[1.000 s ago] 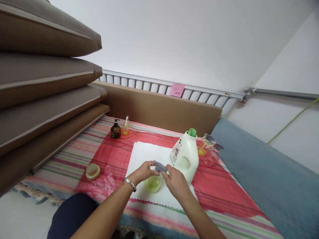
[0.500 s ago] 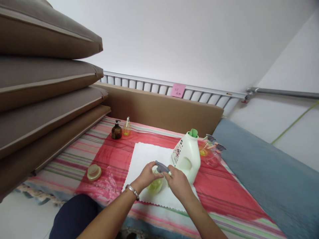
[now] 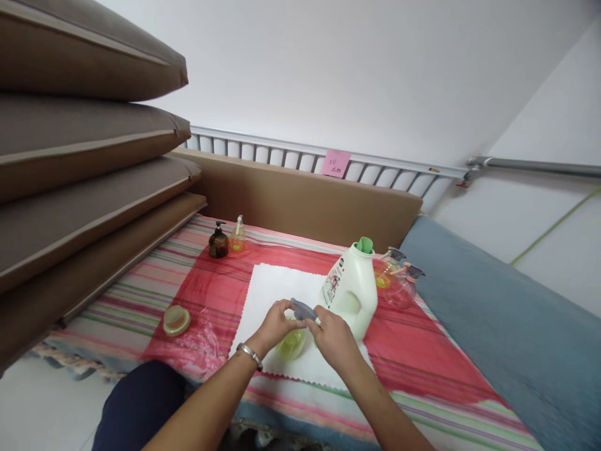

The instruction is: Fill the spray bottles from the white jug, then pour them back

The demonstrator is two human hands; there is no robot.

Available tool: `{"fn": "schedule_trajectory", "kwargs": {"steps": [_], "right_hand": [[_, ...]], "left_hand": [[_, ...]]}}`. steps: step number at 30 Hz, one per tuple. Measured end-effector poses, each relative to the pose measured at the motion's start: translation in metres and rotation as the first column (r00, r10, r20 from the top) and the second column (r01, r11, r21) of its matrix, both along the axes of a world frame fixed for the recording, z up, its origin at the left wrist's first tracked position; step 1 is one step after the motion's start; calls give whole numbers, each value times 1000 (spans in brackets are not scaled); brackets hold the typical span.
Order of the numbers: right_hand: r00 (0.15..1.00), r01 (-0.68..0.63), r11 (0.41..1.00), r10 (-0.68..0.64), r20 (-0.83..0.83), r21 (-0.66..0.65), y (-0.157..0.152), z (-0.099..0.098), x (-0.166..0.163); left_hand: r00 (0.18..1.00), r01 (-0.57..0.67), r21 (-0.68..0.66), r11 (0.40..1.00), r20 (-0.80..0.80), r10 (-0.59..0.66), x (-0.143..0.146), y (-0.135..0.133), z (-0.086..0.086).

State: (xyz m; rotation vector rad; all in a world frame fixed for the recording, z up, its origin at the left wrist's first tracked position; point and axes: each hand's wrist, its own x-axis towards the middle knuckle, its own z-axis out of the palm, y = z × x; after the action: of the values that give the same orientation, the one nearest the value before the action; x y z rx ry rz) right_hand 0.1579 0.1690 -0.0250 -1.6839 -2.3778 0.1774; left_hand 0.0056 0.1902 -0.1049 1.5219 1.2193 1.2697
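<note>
Left grip: the left grip [image 3: 276, 324] is pinching one end of the grey pump head [image 3: 304, 310], a silver bracelet [image 3: 250, 356] circling the wrist!
Right grip: the right grip [image 3: 332, 335] is clasping the other end, fingers bending tightly round it.
Pump bottle: the rounded clear bottle [image 3: 291, 346] is standing on the white cloth [image 3: 272, 285], showing yellow-green liquid, right beneath the pump head; fingers are hiding the neck, so I'm not able to tell whether the two are joined.
Big jug: the pale jug [image 3: 361, 297] is towering just beside the right grip, its green spout [image 3: 364, 245] pointing up.
Right flank: two pump bottles [image 3: 401, 291] are waiting behind the jug.
Far left: a dark brown pump bottle [image 3: 218, 243] is standing beside a clear one [image 3: 237, 239].
Near left: a round pale container [image 3: 176, 320] is resting on the red sheet [image 3: 206, 282].
</note>
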Motion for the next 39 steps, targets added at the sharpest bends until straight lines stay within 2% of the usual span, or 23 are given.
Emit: {"fn": "schedule_trajectory", "kwargs": {"steps": [5,12,17,22,27,29,35,39], "right_hand": [[1000,12,1000,-12,12,-8,-1,0,1],[1000,-6,1000,6,6,-17,0,-6,0],[999,-38,998,36,-38,-53,5,-14,3],[996,-55,997,52,-66,-50,9,-18,7],[994,-45,998,41,-101,-38,8,-19,7],[991,-54,998,49,-126,-33,7,-18,7],[963,-75,997,67,-261,-21,7,-16,8],[898,-39,998,17,-441,-40,5,-33,17]], "left_hand": [[984,175,8,985,15,-175,-8,4,11],[998,56,33,998,34,-57,3,-2,8],[995,100,59,993,16,-101,4,-3,11],[988,154,27,988,1,-154,2,-1,13],[999,41,-13,999,17,-41,10,-8,5],[998,53,-32,998,42,-52,11,-9,2],[970,223,-54,973,116,-215,-1,-2,2],[955,261,-38,965,156,-252,-6,-2,3]]}}
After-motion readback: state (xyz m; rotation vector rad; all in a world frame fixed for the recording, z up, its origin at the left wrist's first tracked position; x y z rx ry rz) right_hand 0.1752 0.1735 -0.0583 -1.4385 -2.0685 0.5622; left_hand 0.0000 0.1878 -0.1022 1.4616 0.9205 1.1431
